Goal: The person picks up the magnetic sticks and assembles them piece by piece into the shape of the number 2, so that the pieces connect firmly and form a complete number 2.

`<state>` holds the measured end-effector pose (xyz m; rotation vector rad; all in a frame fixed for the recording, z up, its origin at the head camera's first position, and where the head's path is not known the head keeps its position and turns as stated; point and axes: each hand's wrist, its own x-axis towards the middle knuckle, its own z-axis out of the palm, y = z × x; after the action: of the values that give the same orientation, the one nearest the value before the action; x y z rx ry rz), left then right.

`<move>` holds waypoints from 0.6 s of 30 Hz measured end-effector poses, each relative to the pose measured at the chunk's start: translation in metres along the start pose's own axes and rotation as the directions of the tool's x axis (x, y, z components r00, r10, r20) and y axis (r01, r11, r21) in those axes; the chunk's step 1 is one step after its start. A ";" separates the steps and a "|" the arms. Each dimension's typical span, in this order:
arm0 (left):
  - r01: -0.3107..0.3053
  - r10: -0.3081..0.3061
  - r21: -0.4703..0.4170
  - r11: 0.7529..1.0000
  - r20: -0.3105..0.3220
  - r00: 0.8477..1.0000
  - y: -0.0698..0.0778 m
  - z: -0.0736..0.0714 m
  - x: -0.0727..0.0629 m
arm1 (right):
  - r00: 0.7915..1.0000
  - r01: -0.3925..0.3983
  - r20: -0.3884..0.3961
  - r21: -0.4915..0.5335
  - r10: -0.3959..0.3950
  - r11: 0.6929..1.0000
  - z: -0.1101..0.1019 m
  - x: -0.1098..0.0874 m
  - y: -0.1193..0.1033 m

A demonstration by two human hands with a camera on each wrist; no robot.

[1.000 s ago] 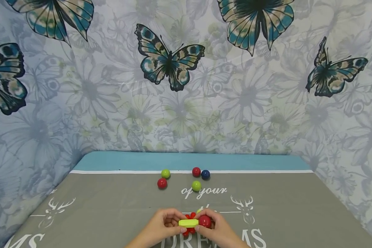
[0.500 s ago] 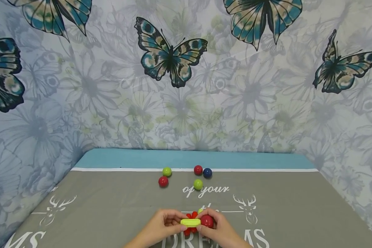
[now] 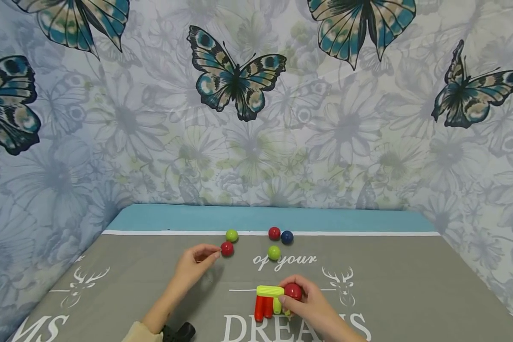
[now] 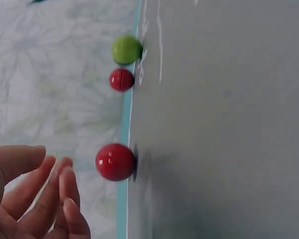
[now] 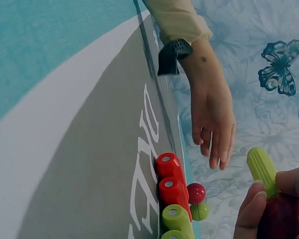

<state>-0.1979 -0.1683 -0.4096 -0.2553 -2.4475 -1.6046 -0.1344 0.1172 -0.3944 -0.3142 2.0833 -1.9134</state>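
Observation:
My left hand [image 3: 194,263] reaches to the red ball [image 3: 227,249] on the far left, its fingers loosely bent. In the left wrist view that red ball [image 4: 115,162] sits just apart from the fingertips. My right hand [image 3: 305,301] pinches a yellow-green magnetic rod [image 3: 268,291] at the end where a larger red ball [image 3: 293,291] joins it. In the right wrist view this rod [image 5: 263,172] points up from the fingers. Two red rods [image 3: 263,308] and yellow-green rods [image 3: 277,305] lie side by side below it on the cloth, with metal discs in their ends.
A green ball [image 3: 232,235] touches or nearly touches the far-left red ball. At the back centre are a red ball [image 3: 274,233], a blue ball [image 3: 287,237] and a green ball [image 3: 274,252]. The grey printed tablecloth [image 3: 154,275] runs to a butterfly-patterned curtain [image 3: 239,156].
My left hand has let go of the yellow-green rod and moved up and left to the red ball. The right hand has shifted slightly right and away with the rod and larger ball.

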 end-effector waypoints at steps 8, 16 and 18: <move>0.014 -0.029 0.256 0.967 0.054 0.998 -0.013 0.009 0.022 | 1.000 -0.012 -0.004 0.015 0.012 1.000 -0.001 -0.001 0.002; -0.004 -0.018 0.315 0.949 0.067 0.998 -0.014 0.019 0.031 | 0.999 -0.040 -0.026 -0.009 0.040 0.999 -0.001 0.000 0.000; -0.007 -0.015 0.315 0.949 0.068 0.998 -0.015 0.021 0.033 | 0.999 -0.045 -0.027 -0.011 0.045 0.999 -0.002 0.001 0.000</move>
<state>-0.2351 -0.1541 -0.4224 -0.2574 -2.7095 -1.1965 -0.1358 0.1185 -0.3939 -0.2431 2.1008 -1.8909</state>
